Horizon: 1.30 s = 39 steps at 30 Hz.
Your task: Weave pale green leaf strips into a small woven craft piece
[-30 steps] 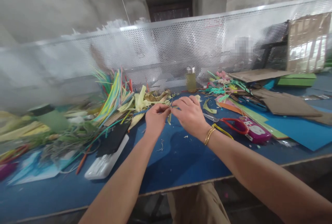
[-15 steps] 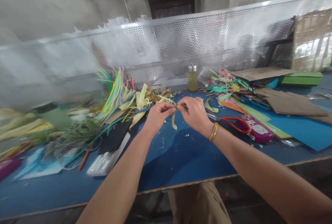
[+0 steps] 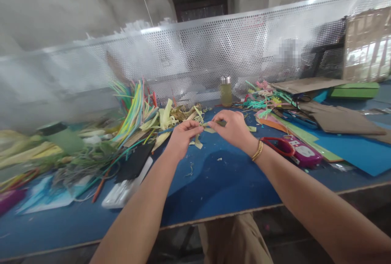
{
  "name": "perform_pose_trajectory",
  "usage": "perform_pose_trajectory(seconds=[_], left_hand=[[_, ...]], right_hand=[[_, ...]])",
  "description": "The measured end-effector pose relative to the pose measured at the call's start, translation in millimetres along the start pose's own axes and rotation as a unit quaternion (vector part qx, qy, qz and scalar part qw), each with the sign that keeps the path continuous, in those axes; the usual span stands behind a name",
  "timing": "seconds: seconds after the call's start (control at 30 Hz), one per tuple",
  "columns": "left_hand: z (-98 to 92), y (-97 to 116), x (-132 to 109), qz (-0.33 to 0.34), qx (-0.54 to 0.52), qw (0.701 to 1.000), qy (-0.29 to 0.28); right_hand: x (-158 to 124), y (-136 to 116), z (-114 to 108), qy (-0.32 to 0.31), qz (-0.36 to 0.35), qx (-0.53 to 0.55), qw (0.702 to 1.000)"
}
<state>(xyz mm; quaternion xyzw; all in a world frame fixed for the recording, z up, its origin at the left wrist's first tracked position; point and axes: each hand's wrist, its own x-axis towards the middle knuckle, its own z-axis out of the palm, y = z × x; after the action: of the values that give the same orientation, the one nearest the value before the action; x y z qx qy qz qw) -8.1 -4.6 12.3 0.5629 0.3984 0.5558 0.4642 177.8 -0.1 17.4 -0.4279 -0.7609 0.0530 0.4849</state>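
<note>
Above the blue table (image 3: 210,190), a green strip (image 3: 205,125) is clamped between thumb and fingers of both the left hand (image 3: 182,135) and the right hand (image 3: 231,128) — held close together. Red scissors (image 3: 279,145) are seen right; husks (image 3: 166,115) are heaped far left.

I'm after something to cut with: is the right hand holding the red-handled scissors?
No: the scissors lie on the table, while the right hand pinches a thin greenish strip.
</note>
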Motion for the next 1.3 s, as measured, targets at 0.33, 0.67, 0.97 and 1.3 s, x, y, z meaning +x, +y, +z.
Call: perform_pose_trajectory(seconds=[0.33, 0.67, 0.97, 1.3], left_hand=[[-6.8, 8, -3, -0.126, -0.082, 0.984, -0.098], [-9.0, 7, 1, -0.125, -0.084, 0.985, -0.079], [-9.8, 0, 3, -0.136, -0.005, 0.988, -0.077], [-12.3, 2, 3, -0.154, 0.007, 0.985, -0.079]], right_hand=[[11, 13, -19, -0.143, 0.001, 0.343, 0.928], [3, 14, 12, -0.124, -0.002, 0.24, 0.963], [5, 19, 6, -0.199, 0.044, 0.203, 0.958], [2, 11, 5, -0.191, -0.012, 0.152, 0.97]])
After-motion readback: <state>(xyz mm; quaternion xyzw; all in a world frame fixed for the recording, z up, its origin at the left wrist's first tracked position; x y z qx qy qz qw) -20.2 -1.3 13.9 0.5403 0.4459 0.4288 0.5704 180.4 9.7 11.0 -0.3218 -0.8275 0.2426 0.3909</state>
